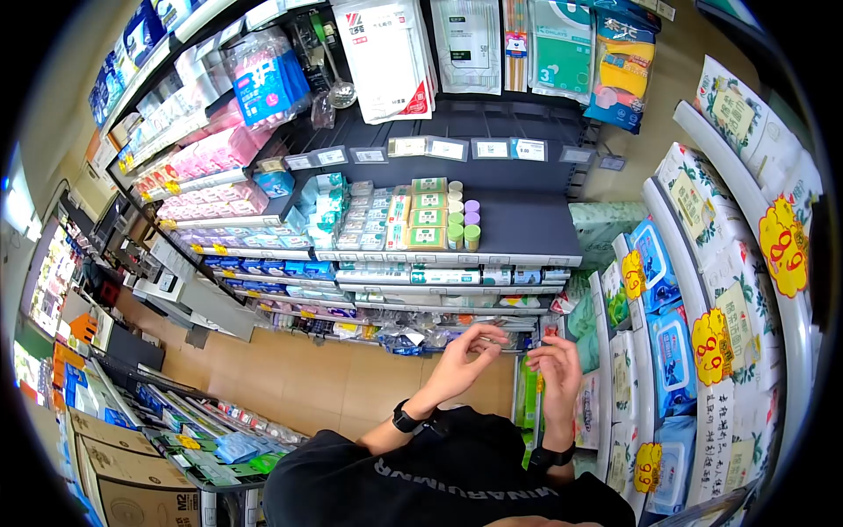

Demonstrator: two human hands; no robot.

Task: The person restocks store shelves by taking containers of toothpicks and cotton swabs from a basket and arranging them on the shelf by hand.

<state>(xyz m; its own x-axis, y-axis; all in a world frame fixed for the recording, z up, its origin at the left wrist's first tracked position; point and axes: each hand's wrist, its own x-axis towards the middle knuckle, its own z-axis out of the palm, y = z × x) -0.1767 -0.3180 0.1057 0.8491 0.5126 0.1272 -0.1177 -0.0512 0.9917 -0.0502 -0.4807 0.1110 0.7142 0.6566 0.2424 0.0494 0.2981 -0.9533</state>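
Observation:
My left hand [461,362] is raised in front of my chest with its fingers apart, pointing right, and nothing in it. Close beside it on the right, my right hand [558,373] is held up with bent, slightly spread fingers and holds nothing. The two hands do not touch. Beyond them stands a dark shelf [527,215] with green-and-orange boxes [428,217] and small round containers with green and purple lids [471,230]. Packs of wet wipes [674,356] are on the shelf to the right.
White bagged packs [386,61] and a green pack [562,48] hang above the dark shelf. Yellow price tags [712,347] stick out on the right. At the lower left are cardboard boxes [140,501] and a low shelf of goods. Tiled floor [325,382] lies between.

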